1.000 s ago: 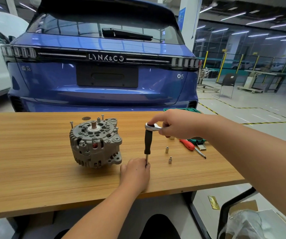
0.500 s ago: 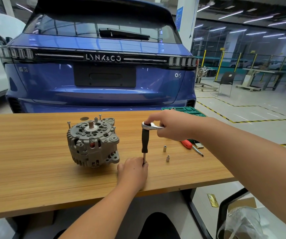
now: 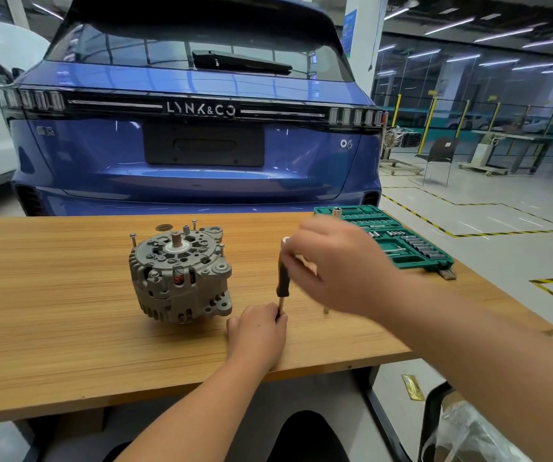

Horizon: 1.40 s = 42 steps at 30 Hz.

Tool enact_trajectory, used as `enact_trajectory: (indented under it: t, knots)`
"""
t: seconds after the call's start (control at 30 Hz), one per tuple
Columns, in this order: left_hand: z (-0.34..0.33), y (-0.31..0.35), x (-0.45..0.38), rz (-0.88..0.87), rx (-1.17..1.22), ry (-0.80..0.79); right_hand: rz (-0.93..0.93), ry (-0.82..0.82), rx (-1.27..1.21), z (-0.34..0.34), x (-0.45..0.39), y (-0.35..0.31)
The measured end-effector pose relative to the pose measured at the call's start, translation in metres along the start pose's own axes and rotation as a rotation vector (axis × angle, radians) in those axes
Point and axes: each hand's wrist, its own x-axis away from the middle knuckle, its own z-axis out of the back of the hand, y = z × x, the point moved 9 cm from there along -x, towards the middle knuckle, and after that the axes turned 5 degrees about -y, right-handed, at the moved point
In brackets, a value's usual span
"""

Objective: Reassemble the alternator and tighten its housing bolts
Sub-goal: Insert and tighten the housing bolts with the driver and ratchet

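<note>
The grey alternator (image 3: 180, 275) stands on the wooden table (image 3: 51, 311), left of centre, with long housing bolts (image 3: 133, 240) sticking up from its rim. To its right a black-handled ratchet tool (image 3: 283, 278) stands upright. My left hand (image 3: 258, 331) grips the thin metal shaft at its foot, on the table. My right hand (image 3: 331, 271), blurred, holds the chrome head at the tool's top. Neither hand touches the alternator.
An open green socket case (image 3: 391, 241) lies at the table's far right. A small loose socket (image 3: 326, 310) stands under my right wrist, and a dark washer (image 3: 164, 227) lies behind the alternator. A blue car (image 3: 198, 155) is parked just past the table.
My right hand has shifted at the tool's head and is now blurred, hiding most of the chrome. The view has tipped, bringing the green socket case into sight. My left hand keeps its grip.
</note>
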Motion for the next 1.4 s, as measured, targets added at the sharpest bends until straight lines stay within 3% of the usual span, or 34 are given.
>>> enact_trajectory:
  t: [0.03,0.07,0.13,0.2,0.23,0.37,0.43,0.53,0.7,0.87,0.97,1.1,1.2,1.4]
  knots:
    - [-0.001,0.001,-0.001,-0.011,-0.020,-0.019,-0.066,0.057,-0.192,-0.005,0.013,-0.004]
    - [-0.003,0.003,-0.001,-0.023,-0.050,-0.045,-0.234,0.009,-0.380,-0.026,0.026,0.000]
    - [-0.006,0.004,-0.001,-0.028,-0.079,-0.070,-0.670,-0.198,-0.618,-0.087,0.060,0.014]
    - [-0.002,0.002,0.000,-0.019,-0.018,-0.038,-1.011,-0.167,-0.814,-0.123,0.087,0.037]
    - [0.001,0.001,0.001,-0.013,0.015,-0.019,-1.087,-0.095,-0.937,-0.130,0.087,0.044]
    - [0.002,0.002,0.003,0.002,0.011,-0.012,-1.022,0.214,-1.302,-0.134,0.046,0.057]
    - [0.002,0.001,0.004,0.011,0.022,-0.010,-1.076,0.296,-1.441,-0.141,0.034,0.060]
    - [0.005,-0.001,0.006,0.011,0.041,-0.009,-1.071,0.302,-1.619,-0.150,0.018,0.063]
    - [0.030,0.002,0.031,-0.117,0.184,-0.075,-1.018,0.371,-1.704,-0.130,-0.013,0.075]
    - [0.146,0.016,0.075,-0.538,0.162,0.323,-0.898,0.336,-1.917,-0.091,-0.076,0.073]
    - [0.198,0.012,0.079,-0.621,0.101,0.451,-0.827,0.279,-1.934,-0.077,-0.107,0.067]
    - [0.232,-0.021,0.050,-0.491,0.103,0.444,-0.792,0.312,-1.926,-0.066,-0.133,0.065]
    - [0.232,-0.039,0.024,-0.404,-0.024,0.407,-0.825,0.394,-1.922,-0.064,-0.144,0.069]
    - [0.197,-0.034,-0.014,-0.404,-0.186,0.136,-0.908,0.470,-1.877,-0.064,-0.157,0.078]
